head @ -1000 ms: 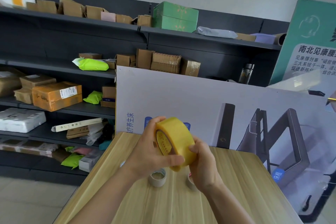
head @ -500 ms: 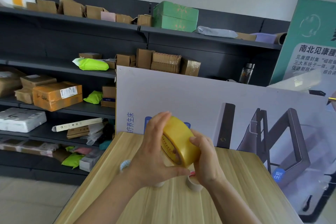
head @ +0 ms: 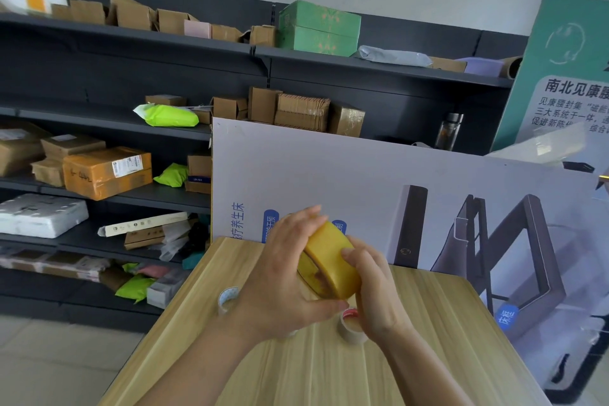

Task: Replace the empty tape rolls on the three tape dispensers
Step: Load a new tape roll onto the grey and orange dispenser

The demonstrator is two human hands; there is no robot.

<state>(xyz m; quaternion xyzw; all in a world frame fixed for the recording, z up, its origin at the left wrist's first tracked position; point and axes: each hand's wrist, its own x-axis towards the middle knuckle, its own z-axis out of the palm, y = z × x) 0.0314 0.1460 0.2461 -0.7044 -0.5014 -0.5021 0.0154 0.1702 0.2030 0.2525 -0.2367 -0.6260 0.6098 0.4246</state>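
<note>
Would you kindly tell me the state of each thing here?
Yellow tape roll: tilted, held above the table.
Left hand: grips that roll.
Right hand: grips that roll.
Left small roll: flat on table, partly hidden.
Right small roll: flat on table, partly hidden.

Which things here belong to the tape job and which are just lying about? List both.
Job:
yellow tape roll, held by left hand and right hand
small roll beside the left hand
small roll beside the right hand
wooden table

Lying about:
green box
orange parcel
bottle
lime-green bag
printed board
</note>
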